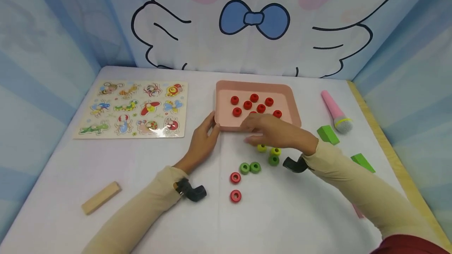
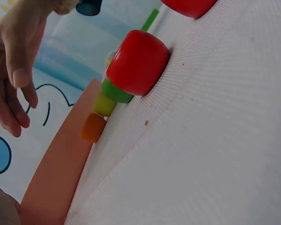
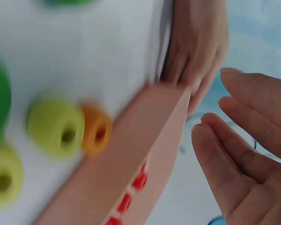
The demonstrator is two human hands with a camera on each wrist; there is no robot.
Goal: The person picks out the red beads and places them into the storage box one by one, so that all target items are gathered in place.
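Tabletop (image 1: 141, 214): covered in white cloth, walled in by pale blue printed fabric with a cartoon bird.
Puzzle board (image 1: 132, 109): lies flat at the far left, with insect pictures, well apart from both hands.
Pink tray (image 1: 226, 89): sits at the centre back and holds a cluster of red beads (image 1: 254, 98).
Left hand (image 1: 204, 138): its grip is relaxed, straight fingers resting against the tray's near left corner, holding nothing.
Right hand (image 1: 279, 132): hovers palm down over the tray's near edge; the right wrist view shows the fingers loosely spread and the grip holding nothing.
Loose beads: yellow beads (image 1: 262, 148), green beads (image 1: 255, 167) and two red beads (image 1: 235, 177) lie on the cloth just in front of the tray; an orange bead (image 3: 97, 130) touches the tray's outer wall.
Risk: the round beads would likely roll if the right hand brushed them, and a push from the left hand could slide the tray.
Around: a pink toy microphone (image 1: 337, 112) and green wedges (image 1: 327, 134) lie at the right, a wooden block (image 1: 101, 197) at the near left.
In the way: the right hand hides part of the tray's near edge.
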